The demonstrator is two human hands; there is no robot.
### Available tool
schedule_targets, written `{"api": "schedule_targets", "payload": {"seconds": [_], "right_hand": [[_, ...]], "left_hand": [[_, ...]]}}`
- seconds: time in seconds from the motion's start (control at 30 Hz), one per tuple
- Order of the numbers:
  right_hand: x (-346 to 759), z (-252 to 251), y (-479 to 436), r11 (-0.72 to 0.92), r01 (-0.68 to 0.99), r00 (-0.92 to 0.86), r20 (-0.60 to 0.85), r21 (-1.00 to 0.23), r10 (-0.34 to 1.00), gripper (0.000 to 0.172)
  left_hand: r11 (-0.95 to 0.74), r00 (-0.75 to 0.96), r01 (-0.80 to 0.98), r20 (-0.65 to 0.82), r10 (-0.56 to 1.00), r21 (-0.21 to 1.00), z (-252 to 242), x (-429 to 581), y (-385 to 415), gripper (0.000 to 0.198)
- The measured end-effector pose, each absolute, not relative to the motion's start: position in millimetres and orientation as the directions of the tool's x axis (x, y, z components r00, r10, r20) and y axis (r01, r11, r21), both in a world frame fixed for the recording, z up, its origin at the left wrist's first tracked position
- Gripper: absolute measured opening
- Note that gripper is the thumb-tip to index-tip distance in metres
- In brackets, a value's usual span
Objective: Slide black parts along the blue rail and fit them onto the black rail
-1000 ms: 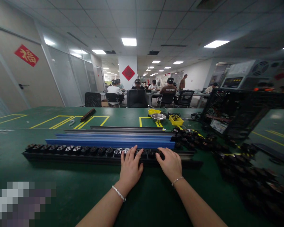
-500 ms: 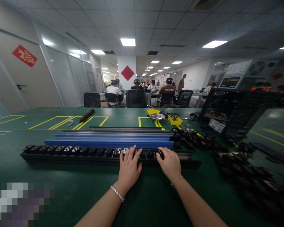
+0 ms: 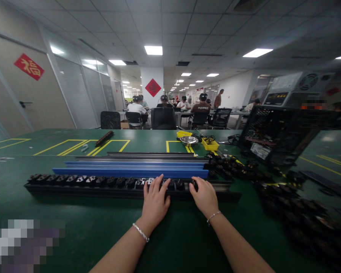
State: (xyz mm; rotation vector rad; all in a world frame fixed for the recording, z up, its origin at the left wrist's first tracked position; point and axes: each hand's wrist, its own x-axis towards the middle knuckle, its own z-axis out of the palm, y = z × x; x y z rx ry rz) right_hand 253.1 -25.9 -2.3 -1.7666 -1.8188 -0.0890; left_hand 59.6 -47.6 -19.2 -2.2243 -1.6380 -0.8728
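A long black channel (image 3: 85,192) lies across the green table in front of me, with a row of small black socket modules (image 3: 110,181) set along it. My left hand (image 3: 155,201) rests on the row near its right part, fingers spread over the modules. At the right end of the row, my right hand (image 3: 205,199) is closed around one black socket module (image 3: 195,185) at the channel. My fingers partly hide that piece, so I cannot tell whether it is seated. Between my hands, a black module (image 3: 180,184) sits in the channel.
Blue rails (image 3: 125,171) and a grey rail lie behind the channel. A heap of black modules (image 3: 298,212) spreads along the right. Farther back are a metal bowl (image 3: 189,140), a yellow bin (image 3: 210,144) and an open computer case (image 3: 272,132). A dark strip (image 3: 104,138) lies at back left.
My right hand has shifted very slightly to the right with the socket module still in its fingers. My left hand stays where it was on the row.
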Motion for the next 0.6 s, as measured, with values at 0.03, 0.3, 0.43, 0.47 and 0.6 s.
{"api": "schedule_targets", "payload": {"seconds": [0.03,0.3,0.43,0.47,0.6], "right_hand": [[253,-2,-26,0.116,0.929,0.060,0.451,-0.351,0.890,0.040],[254,-4,-28,0.083,0.927,0.108,0.474,-0.365,0.874,0.037],[254,-5,-29,0.071,0.929,0.130,0.501,-0.362,0.856,0.035],[254,-5,-28,0.071,0.930,0.131,0.506,-0.361,0.852,0.035],[255,-6,-26,0.081,0.934,0.118,0.514,-0.348,0.850,0.035]], "left_hand": [[-0.340,0.191,0.928,0.593,0.782,0.149,-19,60,-48,0.055],[-0.336,0.190,0.930,0.594,0.782,0.145,-18,60,-49,0.055],[-0.337,0.177,0.931,0.631,0.755,0.142,-13,62,-53,0.057],[-0.358,0.192,0.924,0.642,0.742,0.137,-11,63,-55,0.057],[-0.540,0.373,0.836,0.619,0.691,0.099,-6,68,-63,0.051]]}}
